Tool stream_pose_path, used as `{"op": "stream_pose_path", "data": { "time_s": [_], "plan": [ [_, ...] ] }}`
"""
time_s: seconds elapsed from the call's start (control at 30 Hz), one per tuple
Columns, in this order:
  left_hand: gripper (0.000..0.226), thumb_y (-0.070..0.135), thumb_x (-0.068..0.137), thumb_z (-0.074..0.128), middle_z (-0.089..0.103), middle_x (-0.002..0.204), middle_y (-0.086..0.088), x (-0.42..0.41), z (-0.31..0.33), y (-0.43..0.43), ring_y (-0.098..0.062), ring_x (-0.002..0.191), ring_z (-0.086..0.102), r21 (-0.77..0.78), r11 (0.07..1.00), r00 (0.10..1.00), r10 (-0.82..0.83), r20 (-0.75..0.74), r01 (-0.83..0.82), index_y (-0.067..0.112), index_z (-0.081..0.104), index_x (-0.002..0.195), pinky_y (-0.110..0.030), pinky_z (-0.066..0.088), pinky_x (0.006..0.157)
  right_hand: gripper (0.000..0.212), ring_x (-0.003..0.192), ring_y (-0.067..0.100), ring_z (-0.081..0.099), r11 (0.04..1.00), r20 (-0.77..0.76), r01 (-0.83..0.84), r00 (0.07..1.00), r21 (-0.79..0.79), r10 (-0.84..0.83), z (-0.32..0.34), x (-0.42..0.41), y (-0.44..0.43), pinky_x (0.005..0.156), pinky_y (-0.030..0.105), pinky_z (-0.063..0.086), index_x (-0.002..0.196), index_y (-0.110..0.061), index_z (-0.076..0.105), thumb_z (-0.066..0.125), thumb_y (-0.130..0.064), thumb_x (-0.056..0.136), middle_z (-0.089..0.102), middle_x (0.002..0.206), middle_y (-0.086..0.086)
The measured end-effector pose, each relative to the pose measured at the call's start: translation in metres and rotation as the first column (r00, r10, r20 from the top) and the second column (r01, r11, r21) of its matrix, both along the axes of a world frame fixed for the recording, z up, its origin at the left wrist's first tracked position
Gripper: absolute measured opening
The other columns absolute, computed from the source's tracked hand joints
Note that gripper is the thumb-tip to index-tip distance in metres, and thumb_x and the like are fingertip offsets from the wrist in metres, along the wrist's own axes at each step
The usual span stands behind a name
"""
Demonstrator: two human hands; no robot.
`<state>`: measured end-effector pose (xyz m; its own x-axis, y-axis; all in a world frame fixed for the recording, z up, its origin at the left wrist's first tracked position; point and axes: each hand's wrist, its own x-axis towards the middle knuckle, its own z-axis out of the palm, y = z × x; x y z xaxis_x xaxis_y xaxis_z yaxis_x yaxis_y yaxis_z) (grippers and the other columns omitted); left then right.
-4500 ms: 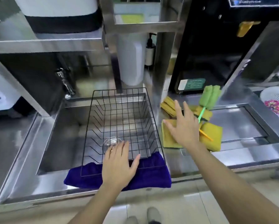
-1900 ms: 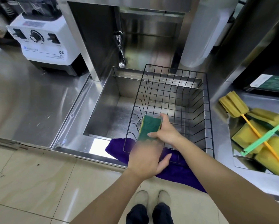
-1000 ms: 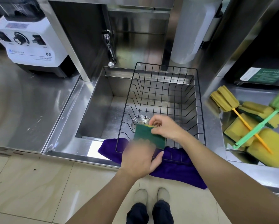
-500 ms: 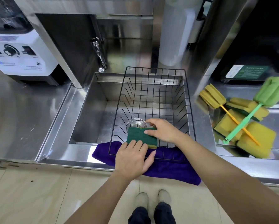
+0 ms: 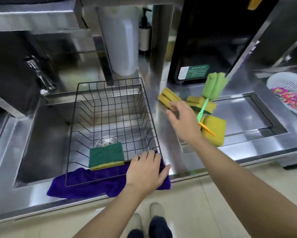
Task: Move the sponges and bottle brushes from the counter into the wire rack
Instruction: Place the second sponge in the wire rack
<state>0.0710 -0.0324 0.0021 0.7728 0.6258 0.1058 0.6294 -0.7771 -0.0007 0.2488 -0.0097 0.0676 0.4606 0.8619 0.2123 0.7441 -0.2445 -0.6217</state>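
The black wire rack (image 5: 110, 117) sits in the steel sink (image 5: 41, 134), its near edge resting on a purple cloth (image 5: 86, 186) draped over the sink's front lip. I see one green-topped yellow sponge (image 5: 106, 156) lying flat inside the rack against the near wall, green side up; the rest of the rack floor is open, and there is free room above it up to the rim.

My left hand (image 5: 145, 170) lies flat with fingers spread on the rack's near right corner and the cloth, gripping nothing. My right hand (image 5: 183, 121) hovers open and empty over the steel table (image 5: 247, 146), just right of the rack's right rim, fingers loosely apart.

Under and past that hand lies the pile: a yellow sponge-head brush with an orange handle (image 5: 168, 98), a green sponge-head brush with a light green handle (image 5: 213, 88) leaning across it, and thick yellow sponge blocks (image 5: 214, 129), all crowded together near the edge of a shallow recess in the table. A white perforated basket (image 5: 281, 81) of coloured bits sits at the far right.

A green label (image 5: 193, 72) on the dark appliance carries writing too blurred for me to read.
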Motion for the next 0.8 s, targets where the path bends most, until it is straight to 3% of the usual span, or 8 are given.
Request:
{"op": "stream_pose_path", "data": {
  "time_s": [0.13,0.2,0.27,0.33,0.47,0.6,0.73,0.8],
  "plan": [
    [0.051,0.054,0.099,0.022,0.054,0.111,-0.001,0.012,0.012,-0.006,-0.021,0.100,0.057,-0.053,0.993,0.981,0.095,-0.169,-0.105,0.016,0.052,0.115,-0.036,0.044,0.079,0.029,0.107,0.037,0.054,0.922,-0.008,0.373,0.927,0.107,-0.375,-0.012,0.038,-0.023,0.092,0.042,0.037,0.110,0.000,0.060,0.053,-0.014,0.085,0.061,0.110,0.021],
    [0.046,0.052,0.098,0.030,0.057,0.105,-0.003,0.012,0.012,-0.007,-0.022,0.092,0.060,-0.039,0.994,0.980,0.097,-0.173,-0.106,0.015,0.055,0.110,-0.036,0.046,0.073,0.038,0.117,0.037,0.048,0.813,-0.046,0.582,0.813,0.009,-0.581,-0.019,0.055,-0.036,0.097,0.040,0.031,0.120,-0.001,0.052,0.057,-0.015,0.085,0.054,0.123,0.020],
    [0.043,0.048,0.093,0.042,0.060,0.081,-0.006,0.012,0.007,-0.005,-0.026,0.067,0.061,-0.054,0.995,0.989,0.078,-0.123,-0.085,0.011,0.062,0.087,-0.035,0.046,0.057,0.052,0.124,0.036,0.042,0.708,-0.050,0.691,0.710,-0.142,-0.703,-0.029,0.067,-0.046,0.100,0.041,0.030,0.128,-0.001,0.043,0.060,-0.022,0.085,0.047,0.132,0.020],
    [0.044,0.045,0.087,0.041,0.057,0.066,-0.008,0.010,-0.004,-0.004,-0.028,0.053,0.057,-0.009,0.999,0.999,0.047,-0.024,-0.047,0.008,0.060,0.073,-0.034,0.045,0.048,0.059,0.126,0.038,0.042,0.658,-0.054,0.692,0.676,-0.297,-0.735,-0.040,0.078,-0.052,0.102,0.044,0.032,0.130,0.001,0.037,0.062,-0.027,0.084,0.045,0.135,0.022],
    [0.040,0.043,0.086,0.046,0.056,0.063,-0.007,0.009,-0.005,-0.006,-0.027,0.052,0.057,0.041,0.998,0.998,0.052,0.020,-0.052,0.009,0.060,0.070,-0.034,0.044,0.049,0.064,0.121,0.040,0.050,0.654,-0.235,0.560,0.640,-0.509,-0.732,-0.052,0.087,-0.057,0.103,0.047,0.039,0.128,-0.001,0.033,0.059,-0.039,0.084,0.053,0.130,0.022],
    [0.034,0.039,0.075,0.075,0.058,0.063,-0.008,0.009,-0.003,-0.008,-0.027,0.053,0.058,0.019,0.997,0.997,0.075,0.020,-0.076,0.008,0.061,0.071,-0.034,0.044,0.050,0.080,0.121,0.039,0.050,0.669,-0.354,0.531,0.578,-0.520,-0.735,-0.050,0.095,-0.057,0.104,0.050,0.040,0.125,-0.004,0.034,0.075,-0.045,0.069,0.051,0.131,0.019],
    [0.034,0.038,0.075,0.074,0.058,0.063,-0.008,0.009,-0.003,-0.008,-0.028,0.053,0.057,0.049,0.997,0.997,0.053,0.059,-0.056,0.008,0.060,0.071,-0.035,0.045,0.051,0.090,0.120,0.036,0.050,0.636,-0.372,0.551,0.522,-0.540,-0.768,-0.047,0.097,-0.058,0.102,0.049,0.043,0.124,-0.007,0.044,0.082,-0.052,0.055,0.049,0.131,0.016],
    [0.033,0.039,0.083,0.064,0.057,0.062,-0.007,0.009,-0.006,-0.007,-0.028,0.052,0.057,0.056,0.997,0.996,0.042,0.078,-0.046,0.008,0.059,0.070,-0.035,0.044,0.051,0.089,0.121,0.036,0.049,0.624,-0.391,0.603,0.486,-0.497,-0.782,-0.045,0.096,-0.058,0.102,0.050,0.043,0.125,-0.006,0.042,0.083,-0.045,0.057,0.046,0.132,0.016]
  ]
}}
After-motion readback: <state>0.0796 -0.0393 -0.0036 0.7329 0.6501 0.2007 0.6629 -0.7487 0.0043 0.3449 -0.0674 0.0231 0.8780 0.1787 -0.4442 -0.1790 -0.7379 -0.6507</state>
